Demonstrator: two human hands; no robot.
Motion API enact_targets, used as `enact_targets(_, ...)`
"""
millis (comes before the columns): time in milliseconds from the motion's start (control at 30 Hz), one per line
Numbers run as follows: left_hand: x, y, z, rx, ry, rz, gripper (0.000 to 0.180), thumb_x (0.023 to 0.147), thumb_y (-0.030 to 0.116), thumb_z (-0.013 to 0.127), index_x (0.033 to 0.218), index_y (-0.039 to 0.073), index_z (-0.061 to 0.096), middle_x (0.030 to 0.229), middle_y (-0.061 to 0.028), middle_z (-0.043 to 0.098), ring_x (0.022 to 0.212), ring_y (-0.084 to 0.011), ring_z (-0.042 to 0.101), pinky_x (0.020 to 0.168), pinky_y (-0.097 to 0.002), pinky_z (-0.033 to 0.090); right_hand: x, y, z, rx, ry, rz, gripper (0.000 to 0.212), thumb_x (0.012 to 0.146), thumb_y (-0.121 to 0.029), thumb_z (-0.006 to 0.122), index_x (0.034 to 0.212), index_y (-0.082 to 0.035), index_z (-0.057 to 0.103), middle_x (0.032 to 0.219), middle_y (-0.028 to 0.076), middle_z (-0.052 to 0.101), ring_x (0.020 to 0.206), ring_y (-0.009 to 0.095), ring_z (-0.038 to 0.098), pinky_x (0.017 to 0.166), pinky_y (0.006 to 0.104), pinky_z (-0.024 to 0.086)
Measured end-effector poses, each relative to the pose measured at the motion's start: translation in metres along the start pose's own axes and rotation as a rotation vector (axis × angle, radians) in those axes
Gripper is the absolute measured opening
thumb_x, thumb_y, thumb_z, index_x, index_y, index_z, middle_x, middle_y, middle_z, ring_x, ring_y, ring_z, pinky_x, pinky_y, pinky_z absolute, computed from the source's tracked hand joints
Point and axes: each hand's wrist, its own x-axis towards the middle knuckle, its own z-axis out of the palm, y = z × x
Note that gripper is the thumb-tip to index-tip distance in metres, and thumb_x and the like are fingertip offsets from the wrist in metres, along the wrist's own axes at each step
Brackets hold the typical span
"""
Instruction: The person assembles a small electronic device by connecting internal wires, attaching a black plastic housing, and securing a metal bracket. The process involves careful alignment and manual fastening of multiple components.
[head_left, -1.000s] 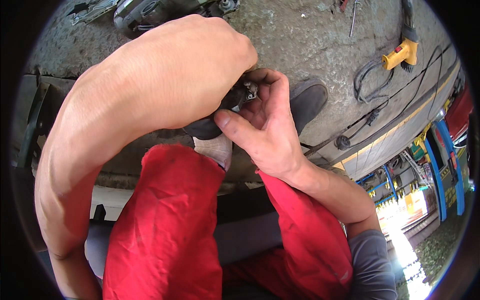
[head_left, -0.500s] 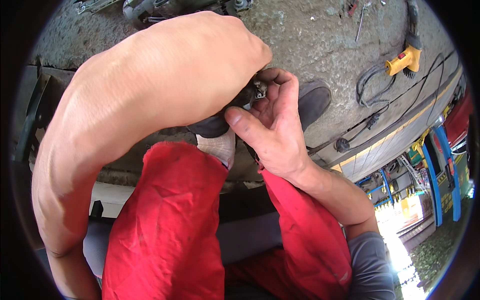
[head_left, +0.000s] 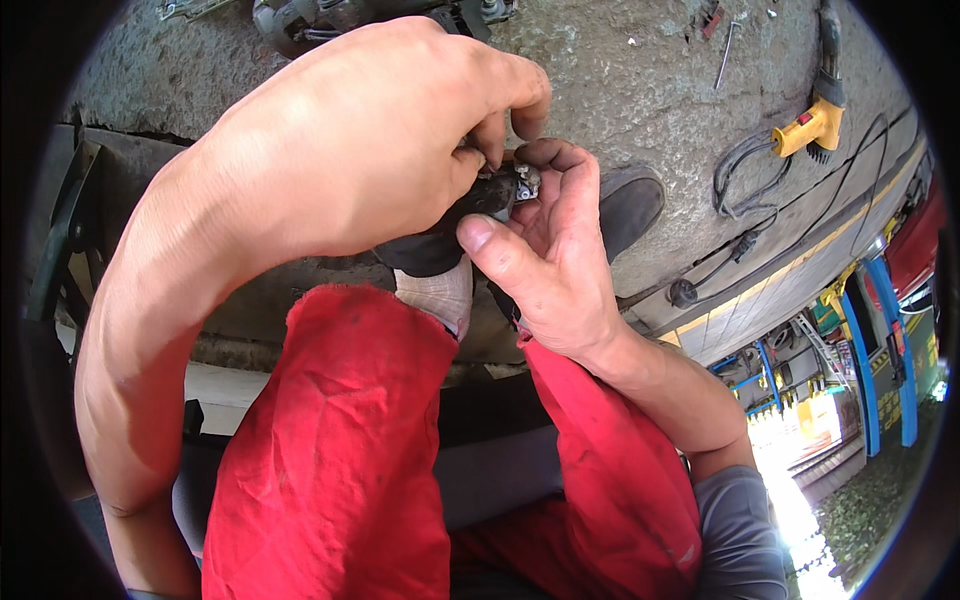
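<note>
A small dark mechanical part with a shiny metal end (head_left: pixel 524 186) is held between my hands, above my dark shoes. My right hand (head_left: pixel 560 250) curls round its right side, thumb below and fingers above. From the left, my left hand (head_left: pixel 430 120) reaches over with bent fingers; its thumb and fingertips are pinched together at the part's upper edge. What lies between those fingertips is too small and hidden to make out. The left hand and forearm cover some of the part's dark left end.
A yellow-handled power tool (head_left: pixel 812 128) with a coiled black cable (head_left: pixel 728 190) lies on the rough floor at right. A thin metal rod (head_left: pixel 727 55) is at the upper right. Greasy machine parts (head_left: pixel 320 20) stand at the top. Blue metal frames (head_left: pixel 885 350) are at far right.
My left hand has lifted and turned, so its fingers and thumb now show above the part. More of the dark part is visible. The right hand has barely moved.
</note>
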Motion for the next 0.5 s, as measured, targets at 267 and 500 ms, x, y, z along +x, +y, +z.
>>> enact_targets(267,-0.002,-0.013,0.006,-0.061,0.047,0.056,0.032,0.083,-0.001,0.069,0.115,0.007,0.071,0.090,-0.0090,0.078,0.071,-0.0274,0.074,0.066,-0.0369,0.057,0.000,-0.007,0.002,0.063,-0.015,0.072,0.065,0.097,-0.007,0.078,0.137,0.004,0.028,0.132,0.018,0.048,0.116,0.020,0.060,0.100,0.0372,0.057)
enact_targets(500,-0.008,-0.015,0.007,-0.093,0.070,0.075,0.029,0.084,0.000,0.070,0.113,0.007,0.070,0.089,-0.0092,0.078,0.070,-0.0260,0.074,0.066,-0.0360,0.057,0.000,0.000,-0.002,0.016,-0.027,0.042,0.063,0.100,-0.011,0.076,0.138,0.005,0.028,0.128,0.017,0.050,0.114,0.019,0.061,0.097,0.0356,0.057)
